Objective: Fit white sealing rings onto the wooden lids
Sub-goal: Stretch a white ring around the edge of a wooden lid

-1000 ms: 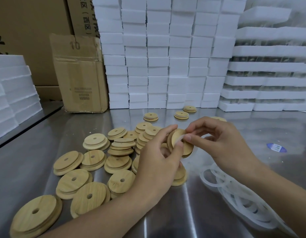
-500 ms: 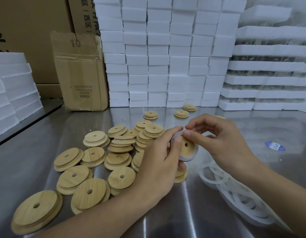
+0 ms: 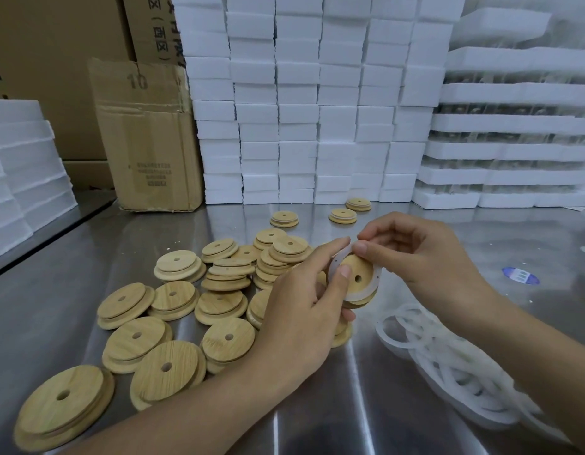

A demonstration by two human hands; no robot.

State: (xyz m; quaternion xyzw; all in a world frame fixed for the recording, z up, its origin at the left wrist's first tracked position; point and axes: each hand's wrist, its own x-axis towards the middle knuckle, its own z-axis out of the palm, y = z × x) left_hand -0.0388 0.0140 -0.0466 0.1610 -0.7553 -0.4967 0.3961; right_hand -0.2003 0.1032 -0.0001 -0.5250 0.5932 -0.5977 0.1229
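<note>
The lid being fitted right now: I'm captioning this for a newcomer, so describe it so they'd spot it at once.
On the steel table, right of the loose wooden lids, the left hand holds one lid up off the surface. It alone has a white ring half on, pinched by the right hand.

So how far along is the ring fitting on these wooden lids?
Done: three ringed lids lie near the foam stacks. In hand: the left hand holds a lid while the right hand pinches a white ring onto it. Remaining: a pile of bare lids and loose rings.
</note>
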